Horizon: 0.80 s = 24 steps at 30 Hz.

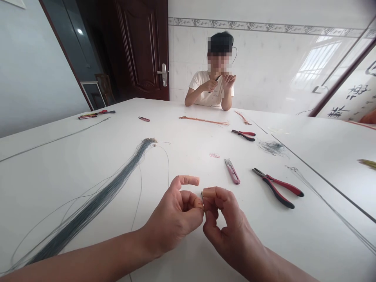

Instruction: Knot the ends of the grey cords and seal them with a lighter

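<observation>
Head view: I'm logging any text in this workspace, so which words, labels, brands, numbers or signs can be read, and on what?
Dark characters on the wall at right: the lowest looks like "載", though uncertain; the others are too slanted or cut off.
Co-worker's shirt: small print on the front, too small to read.
Red mark on the table: too small to read.
No brand or number is legible.

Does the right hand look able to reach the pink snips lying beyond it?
Probably yes: the pink snips lie just beyond the right hand with nothing visible between, though that hand seems to pinch something small.
</observation>
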Tool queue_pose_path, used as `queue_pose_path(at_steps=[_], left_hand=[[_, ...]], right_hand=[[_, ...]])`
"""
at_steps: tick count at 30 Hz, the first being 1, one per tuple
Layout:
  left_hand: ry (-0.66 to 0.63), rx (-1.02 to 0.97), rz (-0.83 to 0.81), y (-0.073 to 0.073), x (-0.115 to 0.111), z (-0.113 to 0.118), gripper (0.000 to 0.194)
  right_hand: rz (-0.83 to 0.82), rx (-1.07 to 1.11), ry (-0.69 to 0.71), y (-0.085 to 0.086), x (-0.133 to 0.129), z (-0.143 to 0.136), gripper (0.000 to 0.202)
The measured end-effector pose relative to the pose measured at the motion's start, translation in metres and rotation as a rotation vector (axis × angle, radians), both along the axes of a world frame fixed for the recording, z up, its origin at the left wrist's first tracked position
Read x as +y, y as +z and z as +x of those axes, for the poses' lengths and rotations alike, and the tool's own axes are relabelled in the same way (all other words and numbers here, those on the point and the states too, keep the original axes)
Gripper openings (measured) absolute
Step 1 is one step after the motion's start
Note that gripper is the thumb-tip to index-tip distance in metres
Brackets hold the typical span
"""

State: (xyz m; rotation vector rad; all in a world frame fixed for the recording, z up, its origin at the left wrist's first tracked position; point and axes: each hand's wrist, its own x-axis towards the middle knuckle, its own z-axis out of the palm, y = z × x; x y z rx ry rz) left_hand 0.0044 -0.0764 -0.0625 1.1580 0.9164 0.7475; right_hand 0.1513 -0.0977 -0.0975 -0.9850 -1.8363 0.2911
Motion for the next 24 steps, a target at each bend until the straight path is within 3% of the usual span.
queue_pose_path(at_steps=[9, 24], left_hand=[[0.057, -0.090, -0.134, 0.0043, 0.0002, -0.0018, 0.049], [0.045, -0.029, -0.121, 0.0015, 0.0020, -0.0013, 0.050]], right_hand=[[-0.037, 0.095, 0.023, 0.0000, 0.0005, 0.0031, 0.038], [-0.092, 0.115, -0.011, 0.0013, -0.0008, 0.0028, 0.042]])
